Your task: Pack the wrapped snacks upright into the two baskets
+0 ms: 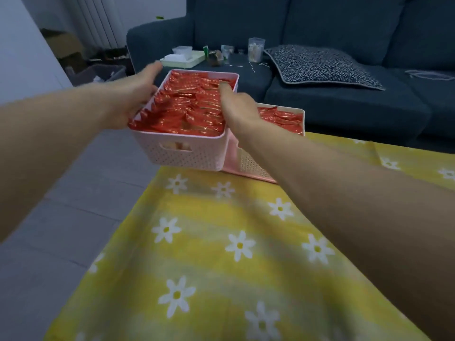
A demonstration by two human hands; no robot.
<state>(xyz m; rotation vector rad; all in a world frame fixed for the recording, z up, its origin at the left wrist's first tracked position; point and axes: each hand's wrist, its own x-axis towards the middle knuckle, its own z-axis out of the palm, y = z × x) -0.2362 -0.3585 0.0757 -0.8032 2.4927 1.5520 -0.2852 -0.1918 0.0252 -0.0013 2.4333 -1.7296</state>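
Seemingly packed | pale pink perforated plastic basket (182,153), full of red foil-wrapped snacks (187,107), lay ahead, long axis near to far | left hand (130,94) gripped its left rim | right hand (236,107) rested on its right rim, forefinger straight | second pink basket (248,166) touching, far right, on the yellow daisy-print cloth (221,254).

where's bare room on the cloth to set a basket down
The yellow daisy cloth is bare between the two forearms, from the near edge up to the baskets. It is crowded at the far end: the pale pink basket with the left hand and right hand on it, and the second basket beside.
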